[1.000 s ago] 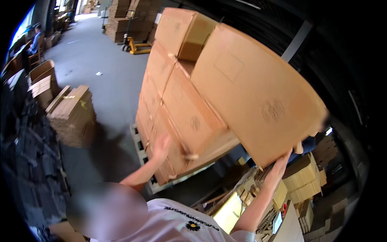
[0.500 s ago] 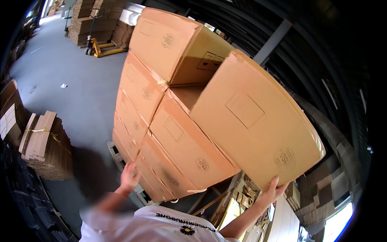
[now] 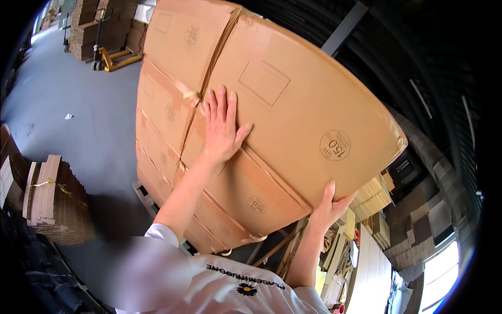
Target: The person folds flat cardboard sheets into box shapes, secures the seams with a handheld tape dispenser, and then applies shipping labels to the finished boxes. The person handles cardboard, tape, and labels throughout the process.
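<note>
A large brown cardboard box sits high on a stack of similar boxes on a wooden pallet. My left hand lies flat with spread fingers on the box's front face, near its left edge. My right hand cups the box's lower right corner from underneath. The box fits against the neighbouring top box at a taped seam.
A yellow pallet jack stands at the back left beside more stacked cartons. A tied bundle of flat cardboard lies at the left on the grey floor. More flat stacks lie at the right.
The box has moved up and left, flush against the top row of the stack. My left hand rose from low by the pallet to press on the box's face.
</note>
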A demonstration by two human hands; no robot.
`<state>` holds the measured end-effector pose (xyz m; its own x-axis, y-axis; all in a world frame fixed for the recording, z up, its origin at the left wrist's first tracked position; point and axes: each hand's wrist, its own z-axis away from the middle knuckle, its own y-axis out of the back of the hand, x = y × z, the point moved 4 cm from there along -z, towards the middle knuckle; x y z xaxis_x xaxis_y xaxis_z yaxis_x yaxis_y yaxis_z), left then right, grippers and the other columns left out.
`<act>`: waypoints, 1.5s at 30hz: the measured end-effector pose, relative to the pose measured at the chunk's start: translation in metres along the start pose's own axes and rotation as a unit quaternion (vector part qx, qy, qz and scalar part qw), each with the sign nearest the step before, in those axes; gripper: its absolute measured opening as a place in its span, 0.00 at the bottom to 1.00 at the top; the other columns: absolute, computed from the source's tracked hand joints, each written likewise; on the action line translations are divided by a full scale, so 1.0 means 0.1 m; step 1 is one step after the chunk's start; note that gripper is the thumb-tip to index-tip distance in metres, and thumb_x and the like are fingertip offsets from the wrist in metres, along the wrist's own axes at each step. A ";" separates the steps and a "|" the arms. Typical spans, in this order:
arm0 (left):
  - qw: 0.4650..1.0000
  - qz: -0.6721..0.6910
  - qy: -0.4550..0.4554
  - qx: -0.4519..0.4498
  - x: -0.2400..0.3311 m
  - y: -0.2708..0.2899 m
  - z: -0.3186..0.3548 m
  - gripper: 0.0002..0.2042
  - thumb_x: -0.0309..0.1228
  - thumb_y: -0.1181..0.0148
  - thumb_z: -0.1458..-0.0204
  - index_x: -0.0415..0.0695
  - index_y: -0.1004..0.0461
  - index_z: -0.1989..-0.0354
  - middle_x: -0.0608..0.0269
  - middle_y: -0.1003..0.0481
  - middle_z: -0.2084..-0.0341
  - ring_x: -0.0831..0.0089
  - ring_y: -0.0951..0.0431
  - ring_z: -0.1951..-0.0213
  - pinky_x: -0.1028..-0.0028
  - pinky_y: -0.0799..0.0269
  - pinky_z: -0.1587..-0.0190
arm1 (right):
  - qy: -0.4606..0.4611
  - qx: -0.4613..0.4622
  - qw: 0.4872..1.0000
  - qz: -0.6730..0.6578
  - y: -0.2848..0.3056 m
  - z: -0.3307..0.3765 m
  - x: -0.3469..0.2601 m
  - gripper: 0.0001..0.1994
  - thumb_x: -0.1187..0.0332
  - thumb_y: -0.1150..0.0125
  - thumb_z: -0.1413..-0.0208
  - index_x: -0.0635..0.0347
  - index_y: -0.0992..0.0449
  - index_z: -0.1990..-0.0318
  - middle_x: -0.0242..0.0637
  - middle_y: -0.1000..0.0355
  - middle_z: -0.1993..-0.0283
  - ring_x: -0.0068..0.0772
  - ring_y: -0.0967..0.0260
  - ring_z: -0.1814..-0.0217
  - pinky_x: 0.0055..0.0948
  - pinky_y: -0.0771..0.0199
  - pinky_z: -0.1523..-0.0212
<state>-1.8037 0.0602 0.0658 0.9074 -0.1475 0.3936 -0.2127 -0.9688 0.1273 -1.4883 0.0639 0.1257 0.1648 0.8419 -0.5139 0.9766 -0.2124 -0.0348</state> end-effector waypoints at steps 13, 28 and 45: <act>0.978 0.160 0.099 0.086 -0.42 0.36 0.74 0.29 0.34 0.46 0.36 0.34 0.45 0.30 0.43 0.44 0.31 0.50 0.44 0.30 0.56 0.52 0.28 | -0.068 0.074 0.983 -0.152 1.15 -0.44 0.41 0.42 0.34 0.73 0.33 0.61 0.52 0.25 0.45 0.55 0.21 0.45 0.61 0.19 0.53 0.68 0.23; 0.445 0.202 0.096 -0.867 0.55 0.92 5.65 0.11 0.35 0.39 0.46 0.41 0.25 0.59 0.49 0.22 0.62 0.56 0.21 0.57 0.63 0.27 0.54 | -0.506 -0.295 0.790 0.185 2.60 2.69 1.53 0.16 0.57 0.39 0.39 0.62 0.19 0.57 0.32 0.22 0.69 0.24 0.26 0.69 0.28 0.24 0.62; 0.565 0.099 0.425 -0.700 1.79 0.57 5.45 0.18 0.38 0.42 0.39 0.41 0.26 0.46 0.50 0.21 0.59 0.59 0.19 0.55 0.65 0.25 0.51 | -0.352 -0.136 0.697 0.610 5.48 2.60 3.35 0.25 0.60 0.30 0.50 0.57 0.27 0.44 0.45 0.23 0.52 0.48 0.26 0.45 0.47 0.26 0.49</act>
<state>-1.4558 -0.1295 -0.3527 0.4410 0.4999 0.7454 -0.8975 0.2451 0.3666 -0.9341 0.1008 -0.2883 0.8801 -0.3549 -0.3153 0.1750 -0.3748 0.9105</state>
